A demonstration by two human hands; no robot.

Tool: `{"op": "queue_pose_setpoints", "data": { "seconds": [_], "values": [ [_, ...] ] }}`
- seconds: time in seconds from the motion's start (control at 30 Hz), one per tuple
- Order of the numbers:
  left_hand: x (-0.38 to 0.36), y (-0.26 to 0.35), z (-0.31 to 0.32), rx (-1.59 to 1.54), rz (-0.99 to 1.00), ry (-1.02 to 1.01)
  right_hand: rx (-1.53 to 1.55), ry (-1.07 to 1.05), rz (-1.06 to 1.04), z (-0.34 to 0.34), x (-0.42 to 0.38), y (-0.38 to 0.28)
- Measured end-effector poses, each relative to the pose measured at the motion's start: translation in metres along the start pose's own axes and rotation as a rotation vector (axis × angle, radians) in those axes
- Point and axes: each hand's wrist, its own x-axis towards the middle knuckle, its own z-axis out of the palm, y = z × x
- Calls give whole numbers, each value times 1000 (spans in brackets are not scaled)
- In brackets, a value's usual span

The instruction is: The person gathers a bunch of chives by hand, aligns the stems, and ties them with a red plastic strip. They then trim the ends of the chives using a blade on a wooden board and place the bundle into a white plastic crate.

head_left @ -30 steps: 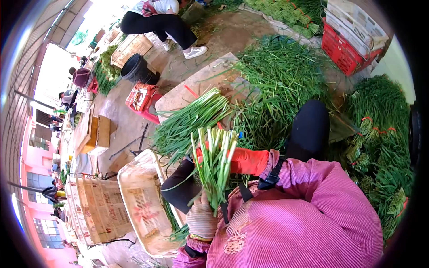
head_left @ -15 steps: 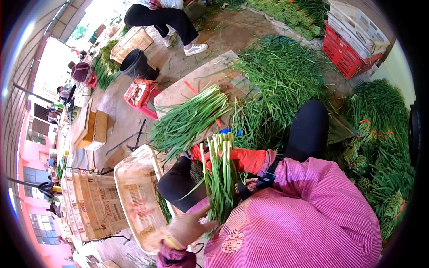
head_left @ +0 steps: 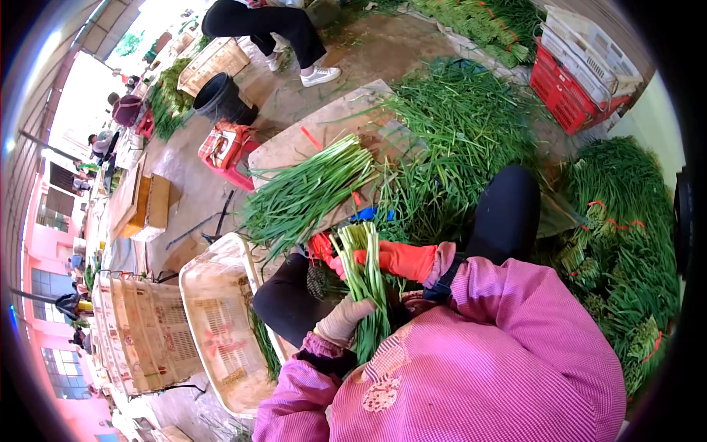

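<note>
A bunch of long green chives stands upright in front of my torso, pale cut ends at the top and leaves hanging down. My right hand, in a red glove, is closed around its upper stalks. Lower on the same bunch, my left hand in a beige glove wraps the stalks, its fingers partly hidden. Beyond my hands, a larger pile of chives lies on a board. A loose heap of greens spreads to the right of that pile.
A white plastic basket tilts beside my left knee, with a stained crate behind it. Tied bundles are stacked at right. Red crates, a black bucket, a red stool and a seated person's legs are farther off.
My left hand has moved up from the hanging leaves, where its fingers were extended, to close around the stalks just below my right hand. The right hand keeps its hold.
</note>
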Motion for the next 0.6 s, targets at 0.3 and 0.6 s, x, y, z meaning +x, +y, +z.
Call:
{"op": "queue_pose_setpoints", "data": {
  "seconds": [0.3,0.6],
  "values": [
    [0,2,23,-163,16,305,-963,998,-333,-1,-17,-46],
    [8,-14,31,-182,129,427,-1304,569,-28,33,-29,-24]
  ]
}}
